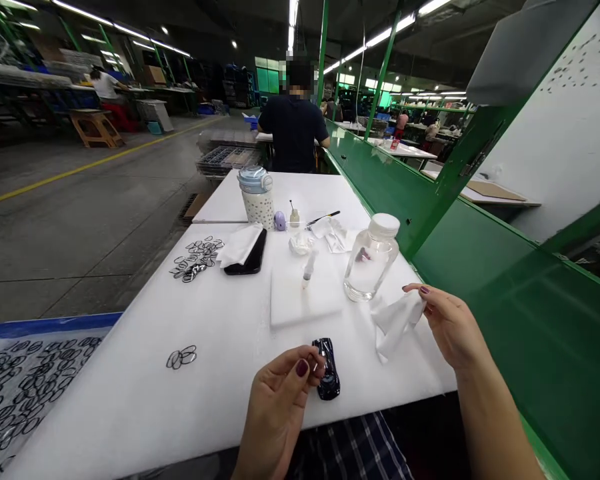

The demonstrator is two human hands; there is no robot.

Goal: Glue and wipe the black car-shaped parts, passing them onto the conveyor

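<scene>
My left hand [280, 393] pinches a glossy black oval part [327, 368] just above the near edge of the white table [145, 387]. My right hand [447, 323] is closed on a white wipe [395, 323] that hangs down from its fingers, to the right of the black part. A clear bottle [370, 259] with a white cap stands just beyond the wipe. A white pad [300, 297] with a small syringe-like applicator [309, 268] lies in front of me.
Thin black rings lie in a small group [181, 357] and a bigger pile [196, 259] on the left. A black phone [247, 257], a lidded cup [257, 197], small vials and wipes sit farther back. A green partition [430, 220] bounds the right side. A person in dark clothes stands beyond the table.
</scene>
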